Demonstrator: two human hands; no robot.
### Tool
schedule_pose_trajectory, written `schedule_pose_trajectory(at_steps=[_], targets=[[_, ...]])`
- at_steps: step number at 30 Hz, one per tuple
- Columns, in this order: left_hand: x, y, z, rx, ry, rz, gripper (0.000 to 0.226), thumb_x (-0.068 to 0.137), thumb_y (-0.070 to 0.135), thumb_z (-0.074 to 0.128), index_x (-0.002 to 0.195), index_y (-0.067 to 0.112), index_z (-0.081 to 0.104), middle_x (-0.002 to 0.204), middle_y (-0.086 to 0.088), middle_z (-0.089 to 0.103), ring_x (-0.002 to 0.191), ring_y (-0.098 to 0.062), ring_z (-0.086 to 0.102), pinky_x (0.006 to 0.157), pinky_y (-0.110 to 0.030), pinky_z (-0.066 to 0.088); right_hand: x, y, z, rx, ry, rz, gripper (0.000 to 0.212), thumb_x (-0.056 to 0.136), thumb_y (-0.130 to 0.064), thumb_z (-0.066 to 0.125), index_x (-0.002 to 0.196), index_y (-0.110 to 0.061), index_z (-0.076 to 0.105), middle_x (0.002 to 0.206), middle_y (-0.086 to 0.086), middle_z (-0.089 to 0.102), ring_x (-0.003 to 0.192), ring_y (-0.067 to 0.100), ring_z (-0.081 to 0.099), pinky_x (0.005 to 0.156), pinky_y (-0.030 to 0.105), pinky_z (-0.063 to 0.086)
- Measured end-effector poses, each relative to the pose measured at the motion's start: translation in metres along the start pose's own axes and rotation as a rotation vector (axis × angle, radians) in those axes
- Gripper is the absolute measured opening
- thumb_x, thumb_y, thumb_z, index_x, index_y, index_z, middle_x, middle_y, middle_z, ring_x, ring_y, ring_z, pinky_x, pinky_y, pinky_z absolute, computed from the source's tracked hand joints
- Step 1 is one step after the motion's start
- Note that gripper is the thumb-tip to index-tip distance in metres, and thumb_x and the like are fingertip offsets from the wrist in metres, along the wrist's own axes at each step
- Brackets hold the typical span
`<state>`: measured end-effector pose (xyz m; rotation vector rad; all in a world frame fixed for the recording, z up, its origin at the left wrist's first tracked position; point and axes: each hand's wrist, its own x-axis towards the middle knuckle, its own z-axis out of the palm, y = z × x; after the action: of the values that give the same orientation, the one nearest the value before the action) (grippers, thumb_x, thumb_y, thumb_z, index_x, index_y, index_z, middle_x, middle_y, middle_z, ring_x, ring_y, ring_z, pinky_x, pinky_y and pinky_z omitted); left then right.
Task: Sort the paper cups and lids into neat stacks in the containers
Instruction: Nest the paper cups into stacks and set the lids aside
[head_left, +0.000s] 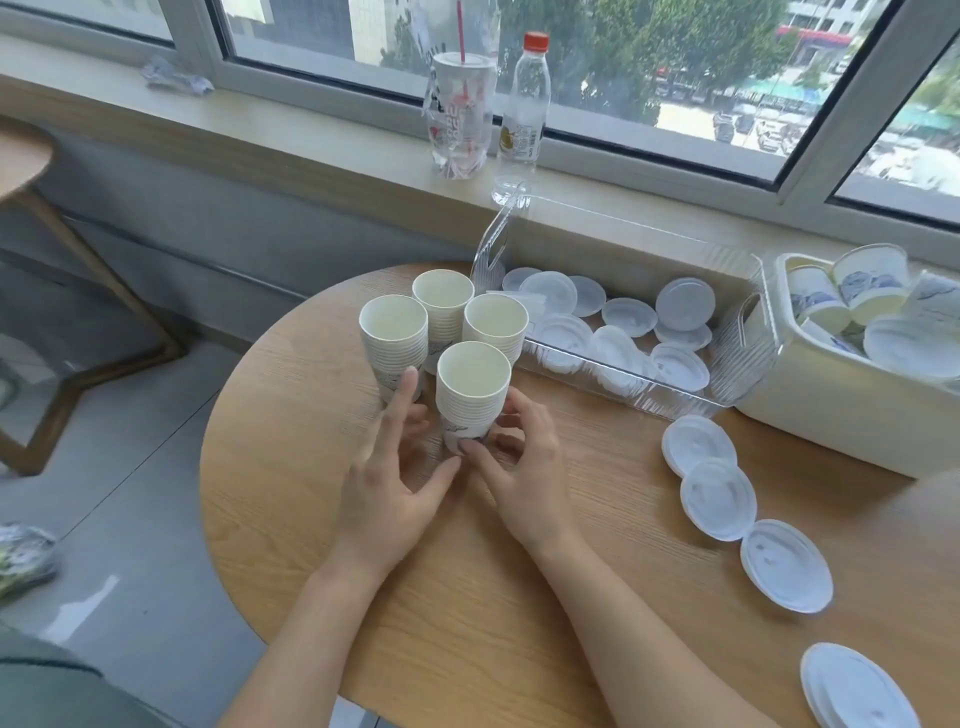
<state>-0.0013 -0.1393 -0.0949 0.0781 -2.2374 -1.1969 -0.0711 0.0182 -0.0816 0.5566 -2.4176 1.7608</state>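
Both forearms reach in from the near edge of the round wooden table, and the grip is at its far side. Beyond and to the right of the grip stands a white bin with loose cups, and beside it a clear container full of scattered lids. Three more cup stacks stand close behind the grip. Loose lids lie on the table to the right of it.

In the grip itself is the nearest cup stack, upright on the table. My left hand and right hand close around its base, fingers curled on the lowest cup (the left forefinger reaches to the stack behind).

I judge the stack light but easy to tip, and the paper walls soft. Better to hold low with both hands, gently.
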Motion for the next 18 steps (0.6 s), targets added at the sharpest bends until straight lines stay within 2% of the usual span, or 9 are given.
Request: schedule_pose_trajectory(at_steps=[2,4,6,7,9,10,12,14,18], targets=[[0.004,-0.006,-0.007,0.044,0.090,-0.021,0.112,0.078,0.035,0.091,0.165,0.041,0.021,0.131,0.007,0.058,0.117,-0.002,0.059,0.101,-0.016,0.048,0.006,0.002,0.000,-0.056,-0.006,-0.009,0.064,0.083,-0.025,0.089,0.140,-0.018,0.060,0.125,-0.005,0.059,0.109,0.007,0.063,0.089,0.026,0.057],[0.009,-0.014,-0.016,0.049,0.147,-0.070,0.121,0.072,0.042,0.093,0.166,0.043,0.017,0.137,0.009,0.048,0.124,-0.001,0.052,0.108,-0.015,0.040,0.011,0.002,0.001,-0.101,-0.012,-0.021,0.063,0.081,-0.027,0.091,0.136,-0.022,0.060,0.126,-0.007,0.056,0.108,-0.002,0.060,0.091,0.022,0.054],[0.017,-0.021,-0.022,0.021,0.148,-0.160,0.132,0.067,0.048,0.096,0.165,0.050,0.007,0.151,0.006,0.039,0.141,-0.011,0.044,0.119,-0.032,0.038,0.013,0.002,0.001,-0.092,-0.004,-0.015,0.076,0.077,-0.030,0.094,0.141,-0.026,0.053,0.133,-0.009,0.052,0.115,-0.008,0.056,0.097,0.016,0.050],[0.021,-0.023,-0.024,0.004,0.125,-0.210,0.136,0.065,0.052,0.096,0.164,0.054,0.002,0.159,0.003,0.033,0.149,-0.017,0.038,0.122,-0.043,0.036,0.014,0.003,0.001,-0.076,-0.003,0.007,0.086,0.075,-0.033,0.094,0.147,-0.025,0.048,0.142,-0.009,0.050,0.124,-0.006,0.053,0.103,0.018,0.047],[0.029,-0.024,-0.026,-0.033,0.047,-0.275,0.141,0.062,0.062,0.094,0.159,0.062,-0.007,0.171,0.004,0.020,0.158,-0.021,0.027,0.125,-0.053,0.032,0.016,0.003,0.000,-0.057,-0.034,0.068,0.106,0.075,-0.038,0.094,0.161,-0.024,0.032,0.159,-0.008,0.041,0.144,0.007,0.044,0.117,0.032,0.042],[0.033,-0.024,-0.025,-0.066,0.007,-0.280,0.141,0.061,0.065,0.093,0.158,0.063,-0.009,0.173,0.005,0.016,0.160,-0.016,0.023,0.127,-0.051,0.030,0.017,0.002,-0.001,-0.055,-0.062,0.095,0.112,0.076,-0.040,0.093,0.164,-0.024,0.025,0.164,-0.009,0.036,0.150,0.011,0.039,0.121,0.038,0.039],[0.040,-0.023,-0.023,-0.166,-0.054,-0.266,0.139,0.061,0.068,0.092,0.157,0.066,-0.009,0.175,0.008,0.016,0.157,0.000,0.022,0.128,-0.035,0.029,0.020,0.001,0.000,-0.049,-0.117,0.126,0.117,0.078,-0.043,0.091,0.167,-0.028,0.017,0.167,-0.014,0.034,0.153,0.006,0.035,0.125,0.042,0.035],[0.046,-0.020,-0.019,-0.219,-0.086,-0.274,0.137,0.061,0.067,0.092,0.155,0.067,-0.008,0.173,0.010,0.022,0.153,0.004,0.030,0.124,-0.024,0.031,0.021,-0.001,0.001,-0.056,-0.144,0.143,0.120,0.077,-0.048,0.091,0.167,-0.033,0.014,0.165,-0.020,0.035,0.151,0.001,0.035,0.125,0.043,0.034],[0.049,-0.022,-0.015,-0.210,-0.093,-0.273,0.138,0.067,0.054,0.095,0.162,0.057,-0.005,0.171,0.013,0.028,0.150,-0.002,0.038,0.122,-0.031,0.036,0.021,0.001,0.002,-0.053,-0.138,0.149,0.117,0.078,-0.046,0.091,0.167,-0.036,0.015,0.150,-0.044,0.034,0.147,-0.002,0.039,0.124,0.043,0.035]])
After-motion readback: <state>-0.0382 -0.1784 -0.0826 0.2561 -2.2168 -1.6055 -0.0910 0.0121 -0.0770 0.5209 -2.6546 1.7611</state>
